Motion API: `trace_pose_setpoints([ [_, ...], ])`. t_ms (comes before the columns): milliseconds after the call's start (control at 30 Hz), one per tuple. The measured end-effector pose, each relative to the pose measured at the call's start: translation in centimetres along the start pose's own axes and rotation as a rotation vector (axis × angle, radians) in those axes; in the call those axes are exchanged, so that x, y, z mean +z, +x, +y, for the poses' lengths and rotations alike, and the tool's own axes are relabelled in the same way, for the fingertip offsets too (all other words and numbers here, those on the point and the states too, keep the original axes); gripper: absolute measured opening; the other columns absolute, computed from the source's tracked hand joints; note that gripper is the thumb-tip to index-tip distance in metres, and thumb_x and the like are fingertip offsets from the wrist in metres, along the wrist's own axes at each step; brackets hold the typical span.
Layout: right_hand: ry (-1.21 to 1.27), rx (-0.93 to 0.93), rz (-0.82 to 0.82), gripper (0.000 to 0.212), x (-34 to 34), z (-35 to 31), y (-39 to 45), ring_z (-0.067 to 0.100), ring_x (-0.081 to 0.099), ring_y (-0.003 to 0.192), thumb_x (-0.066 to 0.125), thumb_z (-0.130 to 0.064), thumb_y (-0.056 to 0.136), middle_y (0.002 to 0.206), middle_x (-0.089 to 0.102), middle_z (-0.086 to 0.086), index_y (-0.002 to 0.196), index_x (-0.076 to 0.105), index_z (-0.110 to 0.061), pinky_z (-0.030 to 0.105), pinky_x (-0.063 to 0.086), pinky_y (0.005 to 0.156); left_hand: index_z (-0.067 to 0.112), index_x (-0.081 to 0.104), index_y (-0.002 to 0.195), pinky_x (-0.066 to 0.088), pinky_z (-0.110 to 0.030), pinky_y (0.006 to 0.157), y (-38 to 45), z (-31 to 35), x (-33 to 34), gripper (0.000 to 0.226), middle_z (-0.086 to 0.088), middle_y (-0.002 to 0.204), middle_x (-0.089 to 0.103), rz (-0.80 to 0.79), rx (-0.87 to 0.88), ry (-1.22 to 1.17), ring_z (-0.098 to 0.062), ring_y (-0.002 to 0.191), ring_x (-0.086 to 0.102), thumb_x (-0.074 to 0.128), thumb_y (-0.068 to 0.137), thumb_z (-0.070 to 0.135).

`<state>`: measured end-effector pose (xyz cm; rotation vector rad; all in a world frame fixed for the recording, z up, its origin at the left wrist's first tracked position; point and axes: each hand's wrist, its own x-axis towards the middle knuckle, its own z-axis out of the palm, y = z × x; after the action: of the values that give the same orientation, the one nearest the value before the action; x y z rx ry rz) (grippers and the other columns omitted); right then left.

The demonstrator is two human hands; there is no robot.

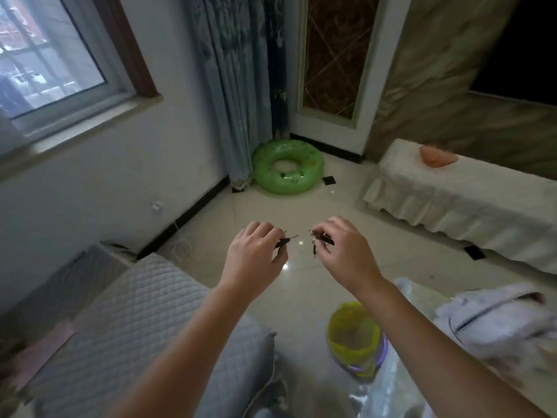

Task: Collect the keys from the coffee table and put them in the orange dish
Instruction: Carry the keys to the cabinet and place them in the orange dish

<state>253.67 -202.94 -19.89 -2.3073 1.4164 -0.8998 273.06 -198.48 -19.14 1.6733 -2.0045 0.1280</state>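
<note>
Two bare hands are held out above the shiny tiled floor [301,285], each pinched closed on keys: the left hand [256,257] has its fingers curled around a dark-headed key [284,242] whose thin blade pokes out to the right, and the right hand [343,251] grips a small dark bunch of keys [320,240] that dangles beneath its fingertips. Well apart from both, the orange dish [438,155] sits on the cream cloth-covered bench [470,206] at the right, while a green swim ring [287,166] leans in the far corner.
</note>
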Motion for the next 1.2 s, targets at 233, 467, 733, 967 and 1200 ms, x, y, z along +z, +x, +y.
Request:
trace_pose_setpoints([
  [233,-0.047,0.141,0.081,0.012,0.3,2.3,3.4,0.009,0.053,0.090,0.061,-0.015,0.086,0.093,0.056,-0.009,0.097,0.064,-0.020,0.019,0.039,0.071,0.013,0.069,0.093,0.052,-0.040,0.071,6.4,-1.8,3.3,0.012,-0.001,0.091,0.068,-0.101,0.135,-0.097,-0.025,0.085,0.060,0.064,0.085,0.021],
  [467,-0.066,0.276,0.116,0.009,-0.6,7.3,4.9,0.013,0.054,0.089,0.062,-0.014,0.085,0.091,0.057,-0.006,0.092,0.064,-0.019,0.030,0.048,0.071,0.015,0.066,0.086,0.049,-0.035,0.063,11.8,-0.6,9.1,0.006,0.002,0.083,0.065,-0.136,0.229,-0.199,-0.023,0.077,0.057,0.065,0.083,0.019],
  [733,-0.015,0.330,0.142,0.011,0.6,14.8,10.6,0.009,0.053,0.088,0.064,-0.014,0.085,0.091,0.053,-0.014,0.094,0.064,-0.020,0.010,0.035,0.070,0.014,0.068,0.088,0.050,-0.035,0.066,19.6,-0.4,14.2,0.007,0.001,0.085,0.066,-0.235,0.240,-0.169,-0.024,0.080,0.059,0.064,0.084,0.019],
  [967,0.028,0.293,0.129,0.011,1.4,19.2,16.9,0.006,0.054,0.086,0.063,-0.015,0.085,0.091,0.055,-0.013,0.093,0.063,-0.022,0.009,0.039,0.070,0.013,0.069,0.093,0.051,-0.039,0.070,25.3,-0.8,16.9,0.011,-0.001,0.090,0.067,-0.280,0.210,-0.147,-0.024,0.084,0.059,0.063,0.086,0.019],
  [1200,0.061,0.257,0.118,0.011,2.1,20.8,22.6,0.006,0.055,0.088,0.063,-0.014,0.086,0.093,0.057,-0.010,0.094,0.064,-0.022,0.018,0.046,0.071,0.013,0.069,0.091,0.052,-0.038,0.068,29.8,-2.7,17.8,0.009,-0.001,0.088,0.067,-0.243,0.178,-0.140,-0.023,0.081,0.059,0.065,0.084,0.016],
])
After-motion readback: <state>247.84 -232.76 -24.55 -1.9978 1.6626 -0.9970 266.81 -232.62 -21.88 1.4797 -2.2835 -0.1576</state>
